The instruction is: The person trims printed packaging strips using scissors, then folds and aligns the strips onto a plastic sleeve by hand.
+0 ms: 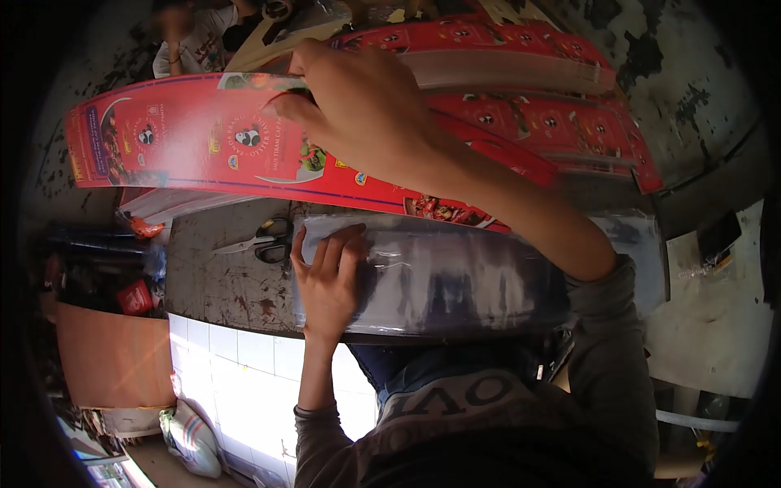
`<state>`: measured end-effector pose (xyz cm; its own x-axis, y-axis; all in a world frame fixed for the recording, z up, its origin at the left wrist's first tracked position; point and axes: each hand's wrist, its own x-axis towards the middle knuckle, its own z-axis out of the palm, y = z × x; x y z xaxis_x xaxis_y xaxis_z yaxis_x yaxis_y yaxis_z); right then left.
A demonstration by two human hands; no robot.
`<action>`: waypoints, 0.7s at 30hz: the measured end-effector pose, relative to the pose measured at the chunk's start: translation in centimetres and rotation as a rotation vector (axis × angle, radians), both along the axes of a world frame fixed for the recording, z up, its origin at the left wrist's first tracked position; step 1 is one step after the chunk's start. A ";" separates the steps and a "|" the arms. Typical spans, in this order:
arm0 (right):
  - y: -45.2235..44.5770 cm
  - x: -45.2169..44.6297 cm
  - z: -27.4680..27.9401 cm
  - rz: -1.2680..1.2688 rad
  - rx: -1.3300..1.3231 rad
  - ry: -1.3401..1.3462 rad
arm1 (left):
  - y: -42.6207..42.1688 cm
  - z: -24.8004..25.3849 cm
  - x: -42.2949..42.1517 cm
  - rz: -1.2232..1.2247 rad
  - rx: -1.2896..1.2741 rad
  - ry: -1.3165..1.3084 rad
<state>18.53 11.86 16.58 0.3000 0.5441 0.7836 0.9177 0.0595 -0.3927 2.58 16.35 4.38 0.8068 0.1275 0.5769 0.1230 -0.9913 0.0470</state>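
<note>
A long red printed label strip [195,134], with panda logos and pictures of food, is pinched at its upper edge by my right hand [362,102]. The strip hangs above the table, its lower edge over the far side of a stack of clear plastic sheets [464,281]. Resting on the left end of that shiny stack is my left hand [329,276], fingers apart and holding nothing. Black-handled scissors [264,241] lie on the table left of my left hand. More red printed strips [545,122] are piled behind my right forearm.
The worn dark tabletop [220,285] ends near my body. Another person [191,41] is at the far left. Left of the table are a red object [135,297] and an orange-brown panel [114,354]; a white sack [194,439] stands on the floor below.
</note>
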 end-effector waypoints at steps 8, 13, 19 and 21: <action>-0.1 -0.3 -0.3 -0.104 -0.129 -0.056 | -0.1 -0.3 -0.3 -0.034 -0.061 -0.071; -1.2 0.7 0.3 -0.104 -0.060 -0.140 | -0.4 -0.2 0.0 -0.045 -0.063 -0.063; -0.3 0.9 -1.7 -0.026 -0.097 0.100 | -0.3 -0.6 -0.1 -0.004 -0.052 -0.108; -1.6 1.6 -3.1 -0.031 -0.173 0.180 | -0.4 -0.5 -0.2 0.028 -0.058 -0.046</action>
